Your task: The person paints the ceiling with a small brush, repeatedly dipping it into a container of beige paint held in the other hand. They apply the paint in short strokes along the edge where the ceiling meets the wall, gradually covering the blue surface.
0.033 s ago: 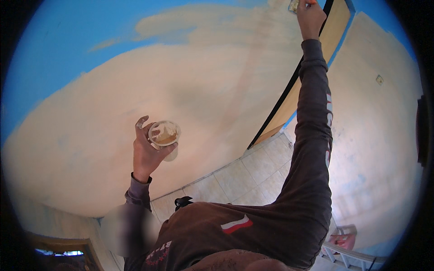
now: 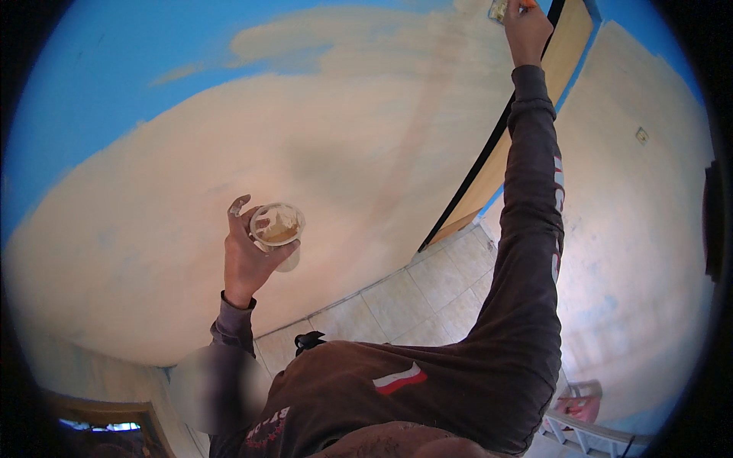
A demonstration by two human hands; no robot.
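Note:
My left hand (image 2: 248, 259) grips a clear plastic cup (image 2: 279, 238) with cream paint inside and smeared on its wall. Paint marks show on a raised finger of that hand. High at the top right, my right hand (image 2: 528, 34) is closed around a paintbrush (image 2: 498, 11) with an orange handle, partly cut off by the picture's edge. The brush is up by the wall (image 2: 175, 175), beside the black edge of a door frame. Cream paint covers most of this wall, with blue left above it; whether the bristles touch it I cannot tell.
A wooden door (image 2: 574, 53) with a black edge (image 2: 477, 168) stands at the right. Past it is another cream wall (image 2: 634, 206) with a small switch plate (image 2: 641, 135). Pale floor tiles (image 2: 397, 305) lie below. A ladder (image 2: 584, 431) and a pink chair (image 2: 584, 401) are at lower right.
My right hand and arm have shifted very slightly to the right with the paintbrush. My left hand and the cup stay practically still.

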